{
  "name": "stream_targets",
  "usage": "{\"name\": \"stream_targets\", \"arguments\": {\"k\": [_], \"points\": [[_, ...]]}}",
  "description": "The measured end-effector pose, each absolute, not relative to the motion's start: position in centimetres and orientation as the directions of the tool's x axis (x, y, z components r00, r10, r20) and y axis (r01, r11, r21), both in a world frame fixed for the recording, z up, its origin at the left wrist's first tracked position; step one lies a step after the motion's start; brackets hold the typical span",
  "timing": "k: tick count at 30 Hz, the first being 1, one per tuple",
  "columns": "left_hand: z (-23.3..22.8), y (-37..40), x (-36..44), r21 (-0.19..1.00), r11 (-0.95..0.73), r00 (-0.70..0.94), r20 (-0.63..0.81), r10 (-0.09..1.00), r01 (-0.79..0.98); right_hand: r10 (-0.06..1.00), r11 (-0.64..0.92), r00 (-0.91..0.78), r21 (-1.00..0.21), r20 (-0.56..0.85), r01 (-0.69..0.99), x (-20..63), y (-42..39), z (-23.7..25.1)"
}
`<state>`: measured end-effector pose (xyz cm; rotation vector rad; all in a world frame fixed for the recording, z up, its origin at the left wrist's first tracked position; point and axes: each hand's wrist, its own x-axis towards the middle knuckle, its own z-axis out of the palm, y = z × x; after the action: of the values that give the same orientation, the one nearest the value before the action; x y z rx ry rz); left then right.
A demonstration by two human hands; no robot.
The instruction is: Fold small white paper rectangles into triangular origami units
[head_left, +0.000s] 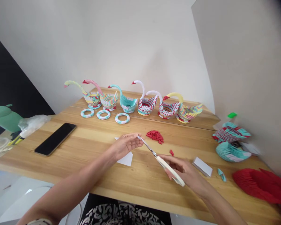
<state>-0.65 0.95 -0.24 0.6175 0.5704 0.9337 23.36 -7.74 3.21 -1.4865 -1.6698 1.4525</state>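
Note:
My right hand [184,170] is closed around the white handles of a pair of scissors [170,171]. The blades slant up and left, and look nearly closed. At their tips is my left hand [127,145], its thumb and fingers pinched together. Whatever it pinches is too small to make out. White paper [125,160] lies on the table, partly covered by my left hand. Just beyond the blades sits a small heap of red folded paper pieces [155,136]. One loose red piece [171,152] lies nearer my right hand.
Several folded-paper swans [128,103] line the back of the wooden table [81,170], with three paper rings [122,118] before them. A phone [56,139] lies left. Rightward are a white stack [202,166], turquoise paper bodies [233,152] and a red folded-paper piece [259,185].

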Motion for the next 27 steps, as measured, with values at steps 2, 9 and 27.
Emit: {"name": "stream_targets", "arguments": {"k": [2,9,27], "points": [[-0.17,0.84,-0.58,0.692,0.462,0.485,-0.182,0.855,-0.555,0.904,-0.150,-0.312,-0.899,-0.293,0.412,23.31,-7.70,3.11],[-0.34,0.92,-0.67,0.680,0.484,0.505,-0.191,0.842,-0.551,0.910,-0.138,-0.310,-0.905,-0.277,0.403,23.60,-7.41,2.52],[-0.47,1.10,-0.85,0.661,0.504,0.522,-0.195,0.830,-0.556,0.907,-0.114,-0.331,-0.908,-0.261,0.403,23.53,-7.20,2.40]]}}
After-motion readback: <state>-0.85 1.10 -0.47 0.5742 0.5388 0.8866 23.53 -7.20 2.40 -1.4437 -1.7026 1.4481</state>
